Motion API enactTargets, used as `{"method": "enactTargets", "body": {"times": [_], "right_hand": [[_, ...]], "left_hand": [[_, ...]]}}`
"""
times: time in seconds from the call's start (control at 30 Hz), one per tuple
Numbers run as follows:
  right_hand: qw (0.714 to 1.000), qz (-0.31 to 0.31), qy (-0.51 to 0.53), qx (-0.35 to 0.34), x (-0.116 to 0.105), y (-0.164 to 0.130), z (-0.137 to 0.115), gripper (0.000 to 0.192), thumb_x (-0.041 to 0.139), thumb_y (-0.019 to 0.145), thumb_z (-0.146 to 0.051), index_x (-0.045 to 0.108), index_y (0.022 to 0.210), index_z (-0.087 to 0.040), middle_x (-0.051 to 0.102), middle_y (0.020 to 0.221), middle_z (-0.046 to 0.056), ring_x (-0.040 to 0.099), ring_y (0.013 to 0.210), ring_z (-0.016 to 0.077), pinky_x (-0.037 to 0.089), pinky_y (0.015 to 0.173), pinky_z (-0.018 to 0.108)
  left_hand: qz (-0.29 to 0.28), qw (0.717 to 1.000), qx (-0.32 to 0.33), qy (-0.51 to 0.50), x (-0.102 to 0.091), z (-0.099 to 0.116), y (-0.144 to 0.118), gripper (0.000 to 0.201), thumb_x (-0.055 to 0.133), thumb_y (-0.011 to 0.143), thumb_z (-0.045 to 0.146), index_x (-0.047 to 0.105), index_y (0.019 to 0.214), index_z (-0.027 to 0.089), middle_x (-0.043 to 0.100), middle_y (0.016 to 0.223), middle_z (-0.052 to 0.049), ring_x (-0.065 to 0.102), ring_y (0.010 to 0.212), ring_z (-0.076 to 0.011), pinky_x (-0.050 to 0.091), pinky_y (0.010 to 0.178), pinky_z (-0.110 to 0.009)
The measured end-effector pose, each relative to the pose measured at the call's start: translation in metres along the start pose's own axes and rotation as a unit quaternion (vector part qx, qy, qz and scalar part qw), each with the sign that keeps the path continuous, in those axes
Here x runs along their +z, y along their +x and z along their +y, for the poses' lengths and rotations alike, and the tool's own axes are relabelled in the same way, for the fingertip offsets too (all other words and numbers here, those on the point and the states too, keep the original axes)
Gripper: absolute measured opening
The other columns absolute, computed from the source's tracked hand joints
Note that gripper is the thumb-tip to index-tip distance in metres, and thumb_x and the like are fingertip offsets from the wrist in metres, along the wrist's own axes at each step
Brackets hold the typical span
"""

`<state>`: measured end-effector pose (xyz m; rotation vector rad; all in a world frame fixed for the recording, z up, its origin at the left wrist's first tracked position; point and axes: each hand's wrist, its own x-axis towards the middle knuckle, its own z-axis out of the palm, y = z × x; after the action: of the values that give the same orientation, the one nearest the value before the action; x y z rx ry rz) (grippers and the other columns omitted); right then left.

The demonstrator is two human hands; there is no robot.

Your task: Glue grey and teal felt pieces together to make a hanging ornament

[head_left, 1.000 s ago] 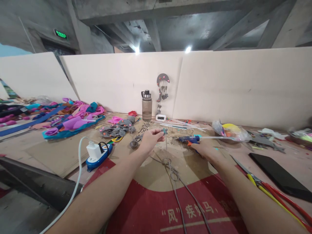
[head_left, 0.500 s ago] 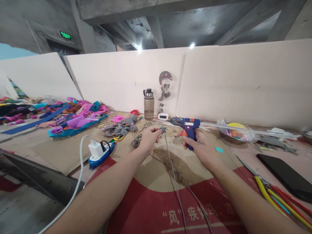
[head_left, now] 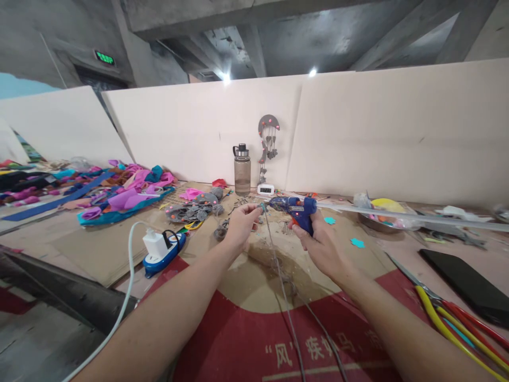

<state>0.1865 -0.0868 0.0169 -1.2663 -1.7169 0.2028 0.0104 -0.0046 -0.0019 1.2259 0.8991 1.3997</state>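
Ringed by clutter on the desk [head_left: 99, 249]: water bottle [head_left: 242, 171] and small clock [head_left: 265, 189] against the back board, grey felt cut-outs [head_left: 191, 211] and bright fabric scraps [head_left: 123, 196] to the left, white charger on a blue power strip [head_left: 161, 248], black phone [head_left: 465, 286] and red-and-yellow pliers [head_left: 449, 318] to the right. Nothing between the two hands. Left hand [head_left: 238, 225] stretched forward above the desk, fingers pinched shut on the top of a thin wire [head_left: 274, 254] (a small grey piece at its tip, too small to make out), which trails down toward the red mat [head_left: 238, 339]. Right hand [head_left: 318, 244] wrapped closed around the blue glue gun [head_left: 296, 208], nozzle aimed left, almost touching the wire's tip; long glue stick [head_left: 397, 215] jutting out behind.
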Motion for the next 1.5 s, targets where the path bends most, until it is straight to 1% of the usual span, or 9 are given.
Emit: {"method": "enactTargets", "body": {"times": [0.1, 0.2, 0.5, 0.67, 0.8, 0.9, 1.1, 1.3, 1.5], "right_hand": [[0.999, -0.020, -0.022, 0.011, -0.0014, 0.0009, -0.0027, 0.032, 0.045, 0.087, -0.034, 0.049, 0.114, -0.017, 0.065, 0.090, 0.008, 0.060, 0.078, 0.0228, 0.047, 0.072, 0.035], [0.999, -0.014, -0.036, -0.001, -0.0014, 0.0017, -0.0022, 0.035, 0.045, 0.087, -0.033, 0.048, 0.119, -0.018, 0.065, 0.100, 0.009, 0.061, 0.085, 0.0239, 0.047, 0.078, 0.036], [0.998, -0.009, -0.069, -0.008, 0.0026, 0.0014, -0.0010, 0.038, 0.047, 0.086, -0.030, 0.048, 0.123, -0.020, 0.066, 0.107, 0.011, 0.062, 0.092, 0.0262, 0.047, 0.079, 0.037], [0.997, -0.018, -0.074, 0.000, 0.0027, 0.0013, -0.0003, 0.038, 0.047, 0.086, -0.029, 0.046, 0.123, -0.020, 0.066, 0.105, 0.011, 0.063, 0.092, 0.0266, 0.047, 0.078, 0.037], [0.998, -0.025, -0.061, -0.005, 0.0033, 0.0013, -0.0001, 0.036, 0.047, 0.086, -0.027, 0.047, 0.121, -0.020, 0.065, 0.109, 0.011, 0.061, 0.096, 0.0267, 0.046, 0.082, 0.039], [0.998, -0.032, -0.057, 0.010, 0.0040, 0.0012, -0.0004, 0.036, 0.046, 0.086, -0.028, 0.046, 0.121, -0.020, 0.064, 0.109, 0.011, 0.060, 0.099, 0.0273, 0.045, 0.083, 0.040], [0.997, -0.031, -0.066, 0.013, 0.0044, 0.0008, -0.0004, 0.037, 0.046, 0.087, -0.028, 0.044, 0.123, -0.018, 0.064, 0.110, 0.013, 0.060, 0.097, 0.0272, 0.045, 0.082, 0.039], [0.997, -0.025, -0.073, 0.001, 0.0063, 0.0001, 0.0027, 0.035, 0.045, 0.087, -0.027, 0.046, 0.121, -0.019, 0.066, 0.102, 0.011, 0.062, 0.093, 0.0268, 0.045, 0.078, 0.037], [0.996, -0.030, -0.087, 0.012, 0.0070, -0.0008, 0.0030, 0.031, 0.044, 0.087, -0.027, 0.046, 0.118, -0.020, 0.066, 0.098, 0.010, 0.062, 0.091, 0.0265, 0.045, 0.077, 0.037]], "left_hand": [[-0.006, 1.000, 0.000, -0.007, -0.0002, -0.0006, 0.0000, 0.025, 0.071, 0.064, 0.035, 0.059, 0.073, 0.015, 0.047, 0.058, 0.005, 0.039, 0.048, -0.0049, 0.030, 0.044, -0.018], [-0.006, 1.000, -0.001, -0.008, -0.0006, -0.0016, 0.0007, 0.025, 0.071, 0.064, 0.036, 0.059, 0.073, 0.015, 0.048, 0.058, 0.005, 0.039, 0.049, -0.0052, 0.031, 0.044, -0.018], [0.002, 1.000, -0.003, -0.009, 0.0002, -0.0005, -0.0002, 0.026, 0.072, 0.062, 0.035, 0.059, 0.072, 0.015, 0.049, 0.059, 0.004, 0.041, 0.050, -0.0054, 0.032, 0.044, -0.018], [0.002, 1.000, 0.000, -0.013, 0.0004, 0.0007, -0.0001, 0.026, 0.073, 0.062, 0.034, 0.059, 0.072, 0.015, 0.049, 0.060, 0.004, 0.041, 0.049, -0.0051, 0.032, 0.044, -0.018], [-0.002, 1.000, 0.000, -0.007, -0.0006, -0.0003, 0.0008, 0.027, 0.073, 0.061, 0.036, 0.059, 0.071, 0.014, 0.049, 0.059, 0.004, 0.040, 0.049, -0.0048, 0.031, 0.044, -0.017], [-0.008, 1.000, 0.003, 0.000, -0.0009, -0.0010, 0.0008, 0.027, 0.072, 0.062, 0.036, 0.059, 0.071, 0.014, 0.049, 0.059, 0.004, 0.040, 0.049, -0.0048, 0.032, 0.044, -0.017], [-0.005, 1.000, 0.004, 0.005, -0.0011, -0.0017, 0.0013, 0.026, 0.072, 0.064, 0.036, 0.060, 0.072, 0.014, 0.049, 0.059, 0.003, 0.041, 0.049, -0.0052, 0.032, 0.044, -0.017], [-0.005, 1.000, 0.003, 0.002, -0.0009, -0.0009, 0.0006, 0.027, 0.072, 0.062, 0.036, 0.060, 0.071, 0.014, 0.049, 0.059, 0.003, 0.041, 0.049, -0.0054, 0.032, 0.044, -0.017], [-0.010, 1.000, 0.002, 0.018, -0.0007, -0.0009, -0.0003, 0.025, 0.071, 0.063, 0.036, 0.059, 0.067, 0.015, 0.048, 0.056, 0.004, 0.040, 0.049, -0.0057, 0.032, 0.045, -0.018]]}}
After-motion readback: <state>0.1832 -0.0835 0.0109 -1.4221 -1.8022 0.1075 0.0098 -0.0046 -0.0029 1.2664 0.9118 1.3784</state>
